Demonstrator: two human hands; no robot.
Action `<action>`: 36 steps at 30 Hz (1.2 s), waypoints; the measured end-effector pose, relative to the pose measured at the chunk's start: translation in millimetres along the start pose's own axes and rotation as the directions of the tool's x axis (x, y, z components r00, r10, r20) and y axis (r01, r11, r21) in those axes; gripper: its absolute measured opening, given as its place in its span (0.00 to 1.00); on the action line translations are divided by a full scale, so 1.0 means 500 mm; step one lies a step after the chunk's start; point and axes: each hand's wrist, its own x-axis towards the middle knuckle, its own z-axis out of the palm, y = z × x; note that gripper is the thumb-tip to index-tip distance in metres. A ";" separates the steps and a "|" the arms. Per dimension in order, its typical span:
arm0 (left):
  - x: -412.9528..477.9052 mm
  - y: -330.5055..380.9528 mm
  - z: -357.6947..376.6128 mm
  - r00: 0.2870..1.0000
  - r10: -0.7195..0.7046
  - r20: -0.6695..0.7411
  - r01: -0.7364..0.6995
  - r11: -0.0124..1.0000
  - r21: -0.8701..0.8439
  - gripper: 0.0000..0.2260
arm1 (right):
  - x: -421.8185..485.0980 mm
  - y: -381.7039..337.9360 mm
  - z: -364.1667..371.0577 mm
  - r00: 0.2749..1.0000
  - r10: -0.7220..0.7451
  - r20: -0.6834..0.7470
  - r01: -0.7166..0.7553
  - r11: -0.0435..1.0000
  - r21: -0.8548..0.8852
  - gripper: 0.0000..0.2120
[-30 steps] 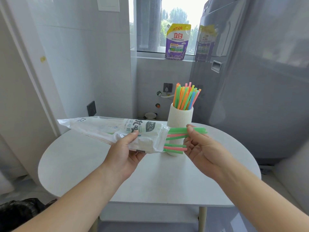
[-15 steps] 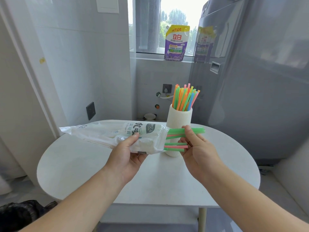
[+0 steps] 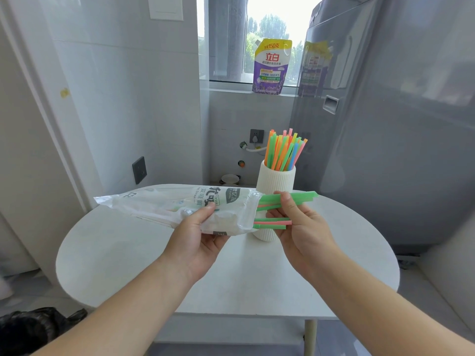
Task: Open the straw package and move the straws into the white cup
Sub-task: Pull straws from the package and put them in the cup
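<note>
My left hand [image 3: 198, 236] grips the clear straw package [image 3: 180, 206] near its open right end and holds it level above the round table. Green and pink straws [image 3: 272, 223] stick out of that opening. My right hand [image 3: 302, 228] pinches the upper green straws [image 3: 300, 196] between thumb and fingers, while the lower ones rest against its fingers. Just behind both hands stands the ribbed white cup [image 3: 276, 179], holding several upright orange, green, pink and blue straws [image 3: 284, 150].
The white round table [image 3: 128, 253] stands against a tiled wall. A grey appliance [image 3: 398, 124] rises close on the right. A purple detergent pouch [image 3: 271, 68] sits on the windowsill. A black bag [image 3: 33, 327] lies on the floor at lower left.
My right hand has closed its thumb and fingers on the upper green straws. The package and both hands have shifted slightly; the straws stick out about as far as before.
</note>
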 end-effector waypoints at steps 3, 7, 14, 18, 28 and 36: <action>-0.001 0.003 0.003 1.000 -0.003 0.003 0.003 1.000 0.004 0.05 | 0.003 -0.005 -0.005 0.999 -0.024 0.021 0.025 0.999 -0.035 0.13; 0.001 0.014 0.000 1.000 0.006 -0.002 -0.006 1.000 -0.016 0.04 | 0.005 -0.037 -0.009 0.990 -0.129 0.050 0.134 0.986 -0.096 0.10; 0.010 0.034 -0.016 0.999 0.031 -0.031 -0.033 0.997 -0.072 0.04 | 0.001 -0.128 -0.011 0.937 -0.345 0.048 0.346 0.908 -0.238 0.09; 0.016 0.039 -0.025 0.997 0.045 -0.058 -0.051 0.994 -0.094 0.04 | -0.002 -0.166 -0.015 0.898 -0.439 0.024 0.421 0.843 -0.336 0.09; 0.023 0.046 -0.034 0.993 0.077 -0.086 -0.087 0.989 -0.117 0.05 | -0.017 -0.249 -0.027 0.792 -0.611 0.020 0.565 0.720 -0.403 0.08; 0.025 0.039 -0.036 0.993 0.080 -0.082 -0.086 0.993 -0.077 0.06 | -0.048 -0.277 -0.011 0.639 -0.754 0.154 0.704 0.493 -0.511 0.06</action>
